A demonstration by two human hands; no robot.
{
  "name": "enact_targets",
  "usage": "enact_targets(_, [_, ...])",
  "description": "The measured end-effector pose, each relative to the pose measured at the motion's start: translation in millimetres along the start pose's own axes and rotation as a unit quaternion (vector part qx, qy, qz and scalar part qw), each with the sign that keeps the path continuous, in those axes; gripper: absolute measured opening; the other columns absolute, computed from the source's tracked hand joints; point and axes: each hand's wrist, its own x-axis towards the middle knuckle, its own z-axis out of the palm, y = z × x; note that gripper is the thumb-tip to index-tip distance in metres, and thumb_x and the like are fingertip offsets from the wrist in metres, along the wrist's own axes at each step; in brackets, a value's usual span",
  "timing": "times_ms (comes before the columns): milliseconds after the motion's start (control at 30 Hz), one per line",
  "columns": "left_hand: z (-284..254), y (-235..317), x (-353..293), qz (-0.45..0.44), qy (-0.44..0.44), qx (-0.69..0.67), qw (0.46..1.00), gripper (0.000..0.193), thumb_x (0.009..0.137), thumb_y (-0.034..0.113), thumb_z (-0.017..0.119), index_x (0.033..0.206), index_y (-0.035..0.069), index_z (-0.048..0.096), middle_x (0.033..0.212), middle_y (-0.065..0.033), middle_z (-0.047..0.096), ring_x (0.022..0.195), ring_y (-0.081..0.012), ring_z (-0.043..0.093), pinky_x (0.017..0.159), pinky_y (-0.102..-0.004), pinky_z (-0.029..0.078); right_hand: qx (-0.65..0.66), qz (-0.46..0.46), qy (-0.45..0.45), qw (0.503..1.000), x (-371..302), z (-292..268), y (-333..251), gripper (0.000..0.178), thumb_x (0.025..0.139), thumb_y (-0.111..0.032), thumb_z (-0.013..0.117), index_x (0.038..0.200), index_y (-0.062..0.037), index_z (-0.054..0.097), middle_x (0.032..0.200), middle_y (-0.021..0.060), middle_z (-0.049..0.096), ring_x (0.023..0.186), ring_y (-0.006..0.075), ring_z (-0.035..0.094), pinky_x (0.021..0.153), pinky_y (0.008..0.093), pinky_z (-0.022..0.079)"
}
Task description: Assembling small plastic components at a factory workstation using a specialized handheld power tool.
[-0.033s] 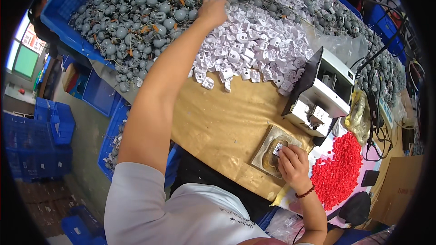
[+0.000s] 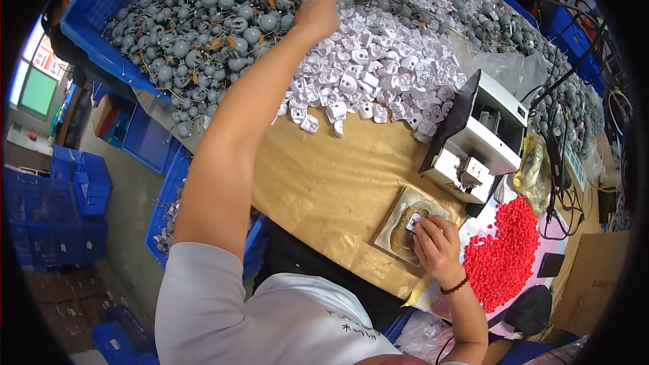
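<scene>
Two hands are busy: the right hand (image 2: 438,247), fingers curled nearly together, pinches a small white piece (image 2: 413,222) over a square block (image 2: 387,235). The left hand (image 2: 318,18) reaches into grey round parts (image 2: 268,22) beside heaped white pieces (image 2: 399,67); its fingertips are hidden, so its grip cannot be told. A blue basket (image 2: 94,44) holds more grey parts; a lower blue bin (image 2: 155,223), partly arm-covered, holds others.

White pieces (image 2: 389,71) — glossy plastic; square block (image 2: 388,237) — dull, metal-looking.
</scene>
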Motion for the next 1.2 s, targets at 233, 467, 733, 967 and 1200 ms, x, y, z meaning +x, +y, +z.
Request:
enact_targets(233, [-103, -4, -10, 0.002, 0.217, -0.181, 0.959, 0.036, 0.085, 0.015, 0.066, 0.119, 0.003, 0.064, 0.081, -0.0075, 0.066, 0.071, -0.0129, 0.062, 0.067, -0.0305, 0.052, 0.067, 0.091, 0.033, 0.993, 0, 8, -3, 0.029, 0.071, 0.005, 0.077, 0.097, -0.0033, 0.068, 0.102, 0.0090, 0.067, 0.097, 0.0303, 0.063, 0.081, 0.0402, 0.050])
enact_targets(467, [-204, 79, -43, 0.132, 0.127, -0.412, 0.893, 0.039, 0.089, 0.011, 0.069, 0.127, 0.002, 0.062, 0.087, 0.0019, 0.062, 0.074, -0.0050, 0.055, 0.066, -0.0236, 0.049, -0.020, 0.084, 0.037, 0.996, 7, 11, -19, 0.027, 0.073, 0.000, 0.077, 0.098, -0.0036, 0.068, 0.104, 0.0089, 0.066, 0.100, 0.0301, 0.062, 0.084, 0.0409, 0.050])
enact_targets(733, [-98, 122, -90, 0.140, -0.142, -0.473, 0.858, 0.043, 0.086, 0.022, 0.067, 0.126, 0.005, 0.065, 0.089, -0.0056, 0.068, 0.078, -0.0121, 0.064, 0.073, -0.0294, 0.053, -0.006, 0.110, 0.057, 0.992, -3, 14, -11, 0.028, 0.074, -0.002, 0.078, 0.097, -0.0054, 0.063, 0.102, 0.0106, 0.065, 0.100, 0.0323, 0.061, 0.083, 0.0424, 0.050])
enact_targets(967, [-40, 100, -198, 0.155, -0.268, -0.350, 0.884, 0.040, 0.084, 0.006, 0.061, 0.123, 0.006, 0.065, 0.115, -0.0145, 0.066, 0.107, -0.0285, 0.064, 0.095, -0.0367, 0.049, 0.030, 0.125, 0.097, 0.987, -8, 19, -8, 0.029, 0.074, -0.003, 0.079, 0.096, -0.0059, 0.061, 0.102, 0.0107, 0.066, 0.098, 0.0321, 0.062, 0.083, 0.0419, 0.050])
enact_targets(1200, [-59, 91, -207, 0.162, -0.292, -0.352, 0.875, 0.042, 0.082, -0.004, 0.055, 0.122, 0.006, 0.065, 0.124, -0.0069, 0.063, 0.108, -0.0180, 0.061, 0.087, -0.0276, 0.048, -0.008, 0.086, 0.041, 0.995, -5, 13, -8, 0.026, 0.075, -0.005, 0.076, 0.099, -0.0065, 0.066, 0.107, 0.0097, 0.064, 0.102, 0.0311, 0.061, 0.084, 0.0416, 0.051])
